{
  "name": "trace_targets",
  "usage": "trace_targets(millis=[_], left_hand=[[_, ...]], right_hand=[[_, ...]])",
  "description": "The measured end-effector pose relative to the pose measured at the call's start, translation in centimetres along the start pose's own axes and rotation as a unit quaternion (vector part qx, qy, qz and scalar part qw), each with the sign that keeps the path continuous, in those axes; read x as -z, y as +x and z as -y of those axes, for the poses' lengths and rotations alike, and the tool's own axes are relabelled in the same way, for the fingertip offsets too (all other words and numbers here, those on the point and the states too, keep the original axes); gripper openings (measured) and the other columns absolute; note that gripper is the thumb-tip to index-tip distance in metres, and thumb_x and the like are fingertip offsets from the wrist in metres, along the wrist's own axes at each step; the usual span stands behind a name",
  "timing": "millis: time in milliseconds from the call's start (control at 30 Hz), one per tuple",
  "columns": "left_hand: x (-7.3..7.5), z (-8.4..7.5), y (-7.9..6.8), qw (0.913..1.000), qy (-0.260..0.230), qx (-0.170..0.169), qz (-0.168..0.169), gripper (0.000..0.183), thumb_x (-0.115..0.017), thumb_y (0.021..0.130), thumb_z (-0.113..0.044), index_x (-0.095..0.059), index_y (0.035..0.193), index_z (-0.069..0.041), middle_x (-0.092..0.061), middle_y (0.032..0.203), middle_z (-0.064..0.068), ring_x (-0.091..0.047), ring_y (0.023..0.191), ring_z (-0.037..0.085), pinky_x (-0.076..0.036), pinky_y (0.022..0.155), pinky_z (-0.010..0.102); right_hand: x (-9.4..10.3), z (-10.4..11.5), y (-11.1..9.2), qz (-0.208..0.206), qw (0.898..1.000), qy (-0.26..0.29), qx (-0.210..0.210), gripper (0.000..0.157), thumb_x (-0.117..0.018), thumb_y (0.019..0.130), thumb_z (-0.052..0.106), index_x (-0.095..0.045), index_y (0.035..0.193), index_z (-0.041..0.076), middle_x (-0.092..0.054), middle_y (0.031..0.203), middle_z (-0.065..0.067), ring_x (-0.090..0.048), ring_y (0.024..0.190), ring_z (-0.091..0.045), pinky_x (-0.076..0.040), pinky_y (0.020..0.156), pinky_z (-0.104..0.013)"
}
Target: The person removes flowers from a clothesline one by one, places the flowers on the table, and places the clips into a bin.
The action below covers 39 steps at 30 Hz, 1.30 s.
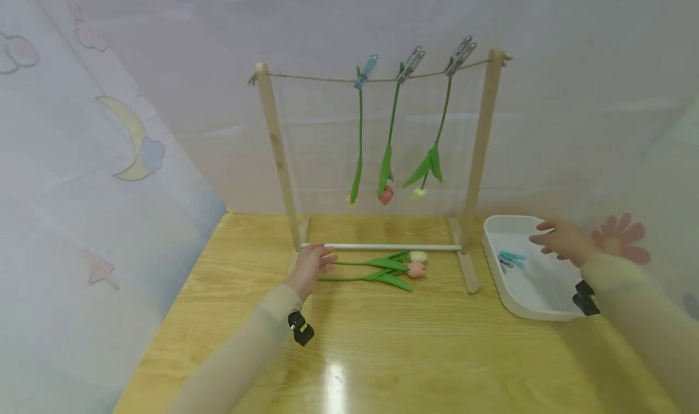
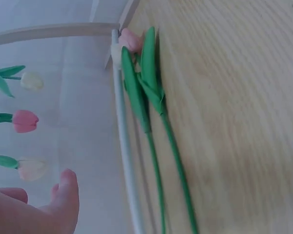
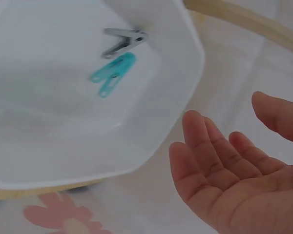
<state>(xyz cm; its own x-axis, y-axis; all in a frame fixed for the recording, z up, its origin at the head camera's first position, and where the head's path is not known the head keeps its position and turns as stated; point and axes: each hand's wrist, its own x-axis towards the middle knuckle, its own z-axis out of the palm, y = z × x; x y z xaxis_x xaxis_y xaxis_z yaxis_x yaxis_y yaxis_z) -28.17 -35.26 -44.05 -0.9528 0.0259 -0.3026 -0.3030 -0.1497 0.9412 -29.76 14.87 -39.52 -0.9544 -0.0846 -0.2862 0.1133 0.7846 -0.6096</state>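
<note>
Two artificial tulips, one white [image 1: 418,257] and one pink [image 1: 416,270], lie on the table with their stems pointing left. My left hand [image 1: 311,269] hovers around the stem ends, fingers loosely extended and holding nothing; the left wrist view shows the stems [image 2: 178,161] apart from it. Over the right part of a white tray [image 1: 510,302] hangs my right hand [image 1: 562,241], empty, its fingers relaxed and slightly bent. Inside the tray are a blue clothespin [image 3: 115,73] and a grey clothespin [image 3: 124,41].
A wooden rack with a left post [image 1: 277,147] and right post [image 1: 483,141] carries a string [image 1: 317,78]. Three tulips hang head down from it by a blue clothespin [image 1: 366,72] and two grey ones. A white rod [image 1: 382,247] joins the rack's base.
</note>
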Motion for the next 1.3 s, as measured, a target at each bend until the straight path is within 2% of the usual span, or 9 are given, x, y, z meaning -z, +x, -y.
trace_targets(millis=[167, 333, 433, 633, 833, 967, 1067, 1200, 1300], left_hand=[[0.0, -2.0, -0.1, 0.9988, 0.024, -0.029, -0.030, 0.045, -0.039, 0.103, -0.007, -0.029, 0.143, 0.012, -0.046, 0.137, 0.030, -0.051, 0.122, 0.040, -0.044, 0.103, 0.046], [0.0, -3.7, -0.5, 0.9971, 0.052, -0.046, -0.032, 0.045, -0.042, 0.102, -0.009, -0.032, 0.141, 0.010, -0.048, 0.137, 0.029, -0.052, 0.122, 0.040, -0.046, 0.101, 0.045], [0.1, -4.8, -0.8, 0.9964, 0.060, -0.056, -0.022, 0.044, -0.041, 0.103, -0.010, -0.031, 0.141, 0.009, -0.047, 0.139, 0.028, -0.049, 0.125, 0.040, -0.044, 0.103, 0.046], [0.5, -7.0, -0.9, 0.9951, 0.057, -0.078, -0.020, 0.045, -0.041, 0.104, -0.013, -0.030, 0.142, 0.009, -0.045, 0.140, 0.026, -0.047, 0.126, 0.041, -0.041, 0.105, 0.047], [0.5, -8.2, -1.3, 0.9952, 0.051, -0.082, -0.019, 0.046, -0.042, 0.104, -0.011, -0.029, 0.143, 0.009, -0.046, 0.140, 0.026, -0.048, 0.126, 0.040, -0.041, 0.106, 0.046], [0.4, -8.6, -1.5, 0.9934, 0.061, -0.096, -0.017, 0.044, -0.042, 0.104, -0.011, -0.031, 0.141, 0.009, -0.046, 0.139, 0.025, -0.049, 0.125, 0.040, -0.041, 0.106, 0.047], [0.3, -8.9, -1.4, 0.9899, 0.079, -0.117, -0.009, 0.044, -0.041, 0.104, -0.012, -0.031, 0.141, 0.009, -0.047, 0.138, 0.025, -0.048, 0.125, 0.041, -0.041, 0.105, 0.048], [0.1, -9.5, -1.2, 0.9847, 0.104, -0.139, 0.000, 0.044, -0.042, 0.104, -0.013, -0.033, 0.141, 0.009, -0.048, 0.137, 0.026, -0.048, 0.125, 0.040, -0.041, 0.105, 0.048], [-0.2, -10.1, -1.1, 0.9809, 0.128, -0.146, -0.003, 0.044, -0.045, 0.104, -0.015, -0.036, 0.142, 0.006, -0.050, 0.136, 0.023, -0.050, 0.124, 0.037, -0.041, 0.105, 0.047]], right_hand=[[0.4, 3.2, -1.7, -0.025, 0.999, -0.013, 0.038, 0.058, -0.048, 0.103, 0.022, -0.028, 0.133, -0.023, -0.044, 0.124, -0.046, -0.061, 0.096, -0.045, -0.049, 0.084, -0.060], [0.6, 6.7, -2.9, -0.067, 0.994, -0.021, 0.080, 0.054, -0.045, 0.104, 0.023, -0.032, 0.135, -0.020, -0.049, 0.122, -0.044, -0.060, 0.098, -0.046, -0.046, 0.088, -0.063], [0.7, 8.7, -3.5, -0.092, 0.990, -0.032, 0.105, 0.051, -0.045, 0.104, 0.021, -0.036, 0.135, -0.018, -0.053, 0.119, -0.041, -0.060, 0.097, -0.046, -0.048, 0.084, -0.059], [1.0, 11.6, -4.3, -0.138, 0.979, -0.050, 0.141, 0.046, -0.049, 0.102, 0.019, -0.043, 0.132, -0.015, -0.057, 0.113, -0.037, -0.061, 0.094, -0.046, -0.051, 0.073, -0.041], [1.1, 13.3, -4.9, -0.126, 0.981, -0.048, 0.141, 0.048, -0.048, 0.103, 0.022, -0.041, 0.134, -0.014, -0.053, 0.119, -0.039, -0.055, 0.105, -0.051, -0.047, 0.084, -0.060], [1.0, 14.2, -5.2, -0.130, 0.979, -0.049, 0.148, 0.048, -0.049, 0.103, 0.022, -0.041, 0.134, -0.013, -0.054, 0.119, -0.038, -0.054, 0.105, -0.051, -0.046, 0.085, -0.062], [0.9, 14.9, -5.5, -0.148, 0.973, -0.049, 0.169, 0.044, -0.051, 0.102, 0.018, -0.044, 0.132, -0.013, -0.056, 0.116, -0.038, -0.056, 0.102, -0.051, -0.047, 0.083, -0.060], [0.9, 16.2, -5.9, -0.169, 0.965, -0.055, 0.192, 0.043, -0.054, 0.100, 0.016, -0.047, 0.132, -0.012, -0.058, 0.115, -0.035, -0.059, 0.097, -0.046, -0.051, 0.073, -0.046], [1.0, 17.3, -6.1, -0.179, 0.961, -0.060, 0.202, 0.044, -0.054, 0.100, 0.018, -0.047, 0.133, -0.010, -0.058, 0.116, -0.031, -0.058, 0.097, -0.042, -0.047, 0.066, -0.034]])
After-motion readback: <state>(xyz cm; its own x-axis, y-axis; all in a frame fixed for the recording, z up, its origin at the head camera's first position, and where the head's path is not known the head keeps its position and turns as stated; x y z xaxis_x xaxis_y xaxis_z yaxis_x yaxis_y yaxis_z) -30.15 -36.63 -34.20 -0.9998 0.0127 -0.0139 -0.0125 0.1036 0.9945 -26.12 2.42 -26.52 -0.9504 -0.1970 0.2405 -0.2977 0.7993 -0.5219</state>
